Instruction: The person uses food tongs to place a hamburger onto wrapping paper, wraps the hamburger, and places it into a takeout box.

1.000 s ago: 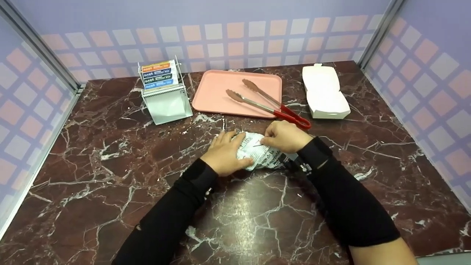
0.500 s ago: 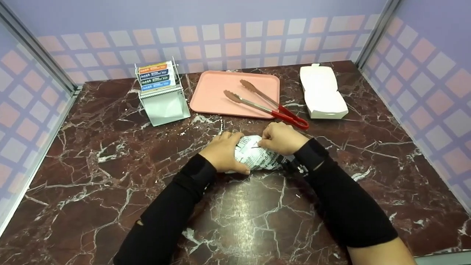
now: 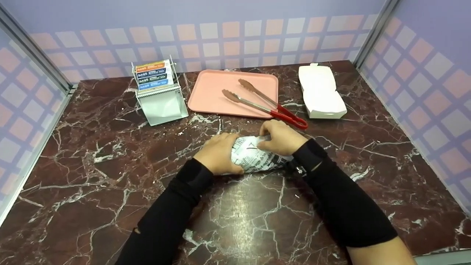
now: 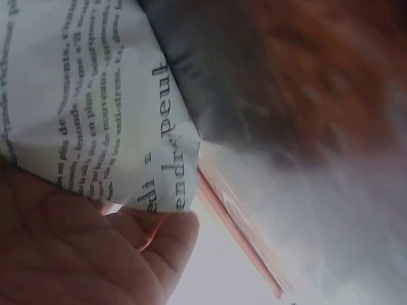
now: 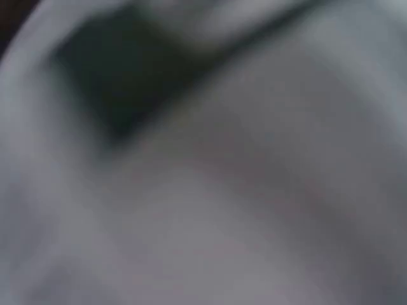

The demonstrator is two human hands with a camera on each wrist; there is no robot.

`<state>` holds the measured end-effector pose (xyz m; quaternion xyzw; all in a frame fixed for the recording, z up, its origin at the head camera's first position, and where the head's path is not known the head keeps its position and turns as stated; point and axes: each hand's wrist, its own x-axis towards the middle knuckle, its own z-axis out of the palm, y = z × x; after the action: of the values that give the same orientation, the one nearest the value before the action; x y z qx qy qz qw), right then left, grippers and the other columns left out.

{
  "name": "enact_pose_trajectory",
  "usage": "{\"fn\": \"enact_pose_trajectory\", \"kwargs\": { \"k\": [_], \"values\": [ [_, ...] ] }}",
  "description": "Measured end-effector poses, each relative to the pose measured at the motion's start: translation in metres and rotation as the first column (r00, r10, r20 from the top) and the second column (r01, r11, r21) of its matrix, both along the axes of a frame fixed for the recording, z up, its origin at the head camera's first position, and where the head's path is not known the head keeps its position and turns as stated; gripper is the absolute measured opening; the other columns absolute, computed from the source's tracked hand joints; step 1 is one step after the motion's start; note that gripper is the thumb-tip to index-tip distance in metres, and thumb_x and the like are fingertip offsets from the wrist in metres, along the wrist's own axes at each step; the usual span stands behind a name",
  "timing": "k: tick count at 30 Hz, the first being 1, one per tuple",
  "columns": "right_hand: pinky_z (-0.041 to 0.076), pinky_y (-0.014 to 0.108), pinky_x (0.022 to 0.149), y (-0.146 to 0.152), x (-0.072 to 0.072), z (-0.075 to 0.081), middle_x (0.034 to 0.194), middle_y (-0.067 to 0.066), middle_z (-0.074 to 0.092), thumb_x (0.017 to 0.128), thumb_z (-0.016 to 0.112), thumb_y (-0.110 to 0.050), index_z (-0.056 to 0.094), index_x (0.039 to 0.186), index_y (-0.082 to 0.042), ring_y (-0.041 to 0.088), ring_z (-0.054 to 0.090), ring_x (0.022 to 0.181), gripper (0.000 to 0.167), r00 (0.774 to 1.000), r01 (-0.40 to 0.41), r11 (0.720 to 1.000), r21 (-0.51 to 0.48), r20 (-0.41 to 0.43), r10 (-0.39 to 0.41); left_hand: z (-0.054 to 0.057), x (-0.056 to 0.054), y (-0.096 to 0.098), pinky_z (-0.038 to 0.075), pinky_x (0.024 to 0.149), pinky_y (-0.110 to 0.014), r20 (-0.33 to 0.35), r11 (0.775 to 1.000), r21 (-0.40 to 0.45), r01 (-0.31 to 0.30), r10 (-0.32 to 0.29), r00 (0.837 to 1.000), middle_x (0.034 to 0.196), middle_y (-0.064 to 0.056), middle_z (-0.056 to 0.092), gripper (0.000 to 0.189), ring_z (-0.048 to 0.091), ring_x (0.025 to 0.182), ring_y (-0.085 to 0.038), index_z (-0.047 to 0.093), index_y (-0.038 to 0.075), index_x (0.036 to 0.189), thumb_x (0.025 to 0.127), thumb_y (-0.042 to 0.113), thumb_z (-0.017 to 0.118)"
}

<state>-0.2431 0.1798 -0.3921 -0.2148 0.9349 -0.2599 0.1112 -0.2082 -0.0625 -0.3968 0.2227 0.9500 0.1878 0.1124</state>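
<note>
Under the fingers spreads a glossy, dark red-brown tabletop, white-veined like marble. Beyond the fingers, across the table, stands a lilac back wall, its lower part patterned with pink and whitish squares. Well out to the fingers' left and right, a left wall and a right wall carry the same pattern. Grey metal strips line both far corners. Nearer than the fingers, a pale patch of light shines on the tabletop.

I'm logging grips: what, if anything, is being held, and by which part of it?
The newsprint-patterned paper packet: the left hand grips its left end, while the right hand pinches it near the far edge.
</note>
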Motion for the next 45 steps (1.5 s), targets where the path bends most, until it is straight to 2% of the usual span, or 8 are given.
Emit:
{"fn": "enact_pose_trajectory", "kwargs": {
  "k": [4, 9, 17, 25, 32, 39, 42, 45],
  "values": [
    [0.049, 0.050, 0.112, 0.006, -0.003, 0.000, 0.137, 0.015, 0.064, 0.096, 0.075, -0.022, 0.061, 0.130, -0.006, 0.033, 0.061, 0.127, 0.041, 0.999, 0.010, 1.000, 0.003, 0.039, -0.010, 0.001, 0.001, -0.008, 0.039, 0.121, -0.052, 0.001, 1.000, 0.009, -0.012, 0.012, 1.000, 0.149, -0.011, 0.058, 0.106, 0.053, 0.136, -0.033, 0.044, 0.009, 0.157, 0.070, 0.046, 0.092],
    [0.047, 0.054, 0.115, 0.015, -0.007, 0.000, 0.144, 0.013, 0.065, 0.097, 0.073, -0.017, 0.060, 0.142, -0.008, 0.035, 0.061, 0.133, 0.048, 0.999, 0.004, 0.998, 0.070, 0.047, -0.007, 0.002, -0.001, -0.017, 0.037, 0.123, -0.056, 0.025, 1.000, 0.012, -0.020, 0.020, 1.000, 0.153, -0.012, 0.055, 0.106, 0.050, 0.140, -0.035, 0.040, 0.018, 0.162, 0.073, 0.045, 0.091],
    [0.055, 0.049, 0.097, 0.029, -0.014, -0.006, 0.108, 0.014, 0.075, 0.092, 0.074, -0.014, 0.068, 0.123, -0.005, 0.030, 0.070, 0.098, 0.033, 0.997, 0.056, 0.991, 0.119, 0.049, -0.062, 0.003, 0.000, -0.021, 0.038, 0.120, -0.059, 0.046, 0.999, -0.011, -0.034, 0.035, 0.998, 0.153, -0.013, 0.053, 0.109, 0.049, 0.139, -0.035, 0.033, 0.029, 0.166, 0.074, 0.047, 0.089],
    [0.052, 0.049, 0.105, 0.042, -0.023, -0.007, 0.122, 0.015, 0.075, 0.097, 0.068, -0.016, 0.069, 0.132, -0.005, 0.029, 0.068, 0.109, 0.037, 0.993, 0.090, 0.995, -0.032, 0.085, -0.087, 0.001, 0.001, -0.021, 0.045, 0.112, -0.052, 0.024, 0.999, -0.012, -0.052, 0.052, 0.998, 0.136, -0.010, 0.058, 0.109, 0.054, 0.124, -0.031, 0.034, 0.026, 0.165, 0.074, 0.048, 0.090],
    [0.051, 0.023, 0.077, 0.050, -0.030, -0.013, 0.098, 0.005, 0.068, 0.095, 0.072, -0.017, 0.066, 0.138, -0.003, 0.013, 0.062, 0.087, 0.045, 0.974, 0.150, 0.959, -0.242, 0.202, -0.102, 0.002, 0.000, -0.027, 0.047, 0.111, -0.053, 0.012, 0.996, -0.013, -0.092, 0.092, 0.996, 0.140, -0.013, 0.057, 0.109, 0.055, 0.125, -0.034, 0.035, 0.025, 0.165, 0.073, 0.046, 0.090],
    [0.052, 0.017, 0.062, 0.051, -0.031, -0.018, 0.093, -0.003, 0.073, 0.085, 0.082, -0.018, 0.071, 0.128, -0.001, 0.003, 0.063, 0.068, 0.047, 0.953, 0.133, 0.972, -0.197, 0.295, -0.070, 0.002, -0.001, -0.033, 0.045, 0.115, -0.057, 0.030, 0.994, -0.012, -0.111, 0.112, 0.993, 0.148, -0.015, 0.055, 0.110, 0.053, 0.133, -0.038, 0.033, 0.024, 0.166, 0.074, 0.046, 0.089],
    [0.053, 0.019, 0.055, 0.050, -0.030, -0.017, 0.085, -0.005, 0.072, 0.087, 0.079, -0.012, 0.069, 0.124, 0.004, 0.003, 0.063, 0.062, 0.042, 0.935, 0.154, 0.950, -0.273, 0.350, -0.051, 0.002, -0.001, -0.033, 0.045, 0.115, -0.058, 0.038, 0.993, -0.009, -0.119, 0.119, 0.992, 0.149, -0.015, 0.055, 0.110, 0.053, 0.134, -0.038, 0.032, 0.025, 0.166, 0.074, 0.045, 0.089],
    [0.053, 0.019, 0.051, 0.049, -0.029, -0.017, 0.079, -0.005, 0.072, 0.088, 0.073, -0.004, 0.065, 0.121, 0.008, 0.005, 0.064, 0.059, 0.036, 0.897, 0.209, 0.895, -0.395, 0.441, -0.015, 0.002, -0.001, -0.034, 0.045, 0.115, -0.059, 0.041, 0.992, -0.009, -0.126, 0.127, 0.991, 0.149, -0.015, 0.054, 0.110, 0.053, 0.134, -0.039, 0.032, 0.025, 0.166, 0.074, 0.045, 0.090]
  ]
}}
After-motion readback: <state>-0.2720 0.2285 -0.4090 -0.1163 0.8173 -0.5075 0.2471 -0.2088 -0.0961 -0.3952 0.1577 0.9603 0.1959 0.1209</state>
